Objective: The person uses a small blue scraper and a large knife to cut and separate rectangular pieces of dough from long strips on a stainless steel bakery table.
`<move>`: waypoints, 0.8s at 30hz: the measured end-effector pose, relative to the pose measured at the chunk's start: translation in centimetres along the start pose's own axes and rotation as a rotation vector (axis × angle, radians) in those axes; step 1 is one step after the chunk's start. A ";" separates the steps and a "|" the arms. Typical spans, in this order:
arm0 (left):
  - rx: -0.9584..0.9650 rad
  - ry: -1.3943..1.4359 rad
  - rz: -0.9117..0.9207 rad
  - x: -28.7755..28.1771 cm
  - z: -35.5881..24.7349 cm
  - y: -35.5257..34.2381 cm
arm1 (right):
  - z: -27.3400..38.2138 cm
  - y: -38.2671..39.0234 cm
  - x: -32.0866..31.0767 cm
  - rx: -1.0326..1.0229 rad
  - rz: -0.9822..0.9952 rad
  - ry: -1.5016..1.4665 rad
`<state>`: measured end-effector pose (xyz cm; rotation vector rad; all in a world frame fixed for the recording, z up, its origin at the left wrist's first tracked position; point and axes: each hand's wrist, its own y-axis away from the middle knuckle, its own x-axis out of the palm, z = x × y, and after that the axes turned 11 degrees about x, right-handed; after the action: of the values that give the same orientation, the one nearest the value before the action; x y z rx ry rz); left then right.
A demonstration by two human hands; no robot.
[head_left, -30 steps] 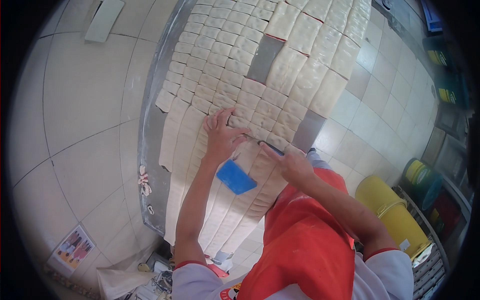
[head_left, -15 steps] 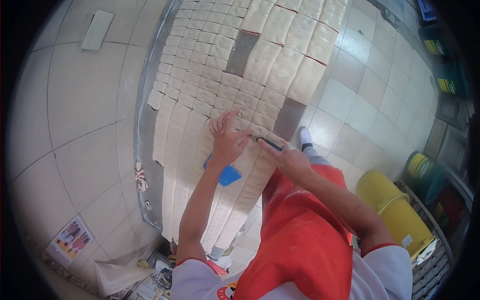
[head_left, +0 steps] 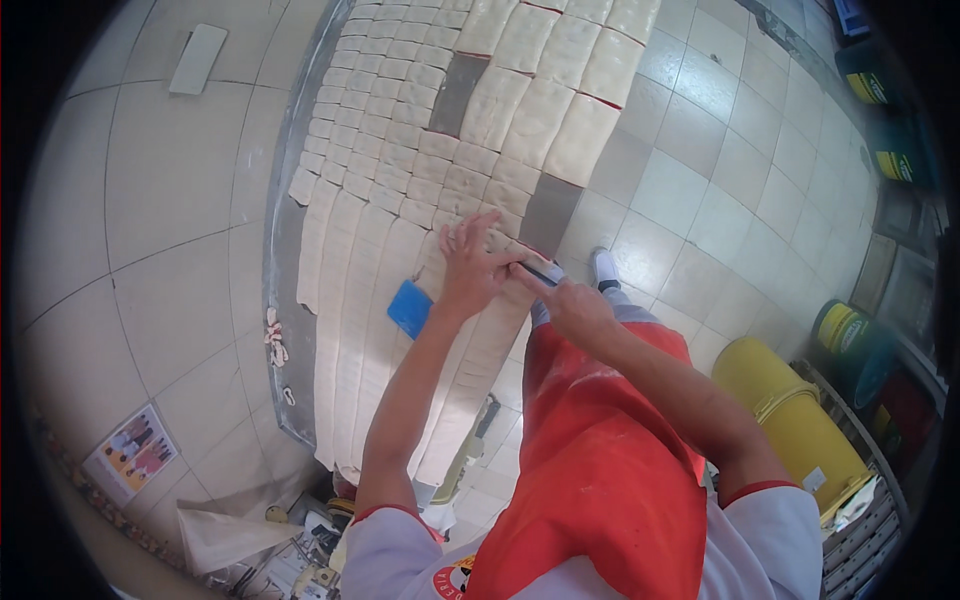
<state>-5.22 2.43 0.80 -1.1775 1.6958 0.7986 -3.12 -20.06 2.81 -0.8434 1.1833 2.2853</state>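
Long pale dough strips (head_left: pixel 375 280) run along the near part of the table, and many rows of small cut dough pieces (head_left: pixel 400 120) lie beyond. My left hand (head_left: pixel 472 268) rests on the dough with its fingers spread, thumb towards the right hand. In my right hand (head_left: pixel 580 312) is a slim dark knife (head_left: pixel 541 271), the index finger stretched along it and its tip at the dough's cut edge, close to my left thumb. A blue scraper (head_left: pixel 410 308) lies on the strips beside my left wrist.
Wider dough pieces (head_left: pixel 535 110) with red edges lie at the far right. Bare grey table (head_left: pixel 552 215) shows between pieces. Dough scraps (head_left: pixel 275 338) sit on the left edge. A tiled wall (head_left: pixel 170 170) borders the left; yellow buckets (head_left: pixel 790 420) stand at right.
My view has shifted, so the table appears further left. My left hand has moved closer to the knife and right hand, and the blue scraper now shows clear of my left forearm.
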 end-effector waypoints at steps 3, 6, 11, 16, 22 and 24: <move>-0.077 0.042 0.033 -0.4 -0.3 -0.6 | -2.6 3.3 -1.1 0.059 0.096 -0.076; -0.124 0.012 -0.002 -0.3 -0.8 0.3 | -7.6 11.0 -2.7 0.094 0.212 -0.098; -0.236 -0.150 -0.254 5.1 -6.8 2.4 | -9.7 15.6 -2.4 0.118 0.173 -0.026; -0.487 -0.374 -0.193 6.7 -6.4 3.4 | -6.6 11.4 -1.2 -0.046 0.029 -0.170; -1.399 0.051 -0.654 1.5 -1.6 13.3 | 1.3 4.7 -2.3 -0.206 0.035 -0.145; -1.364 0.284 -0.538 -0.1 -1.3 14.0 | 4.6 1.3 -1.4 -0.223 0.043 -0.234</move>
<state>-18.77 6.09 1.60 -2.5879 0.7553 1.5187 -4.39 -17.09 6.55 -0.6079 0.8641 2.5036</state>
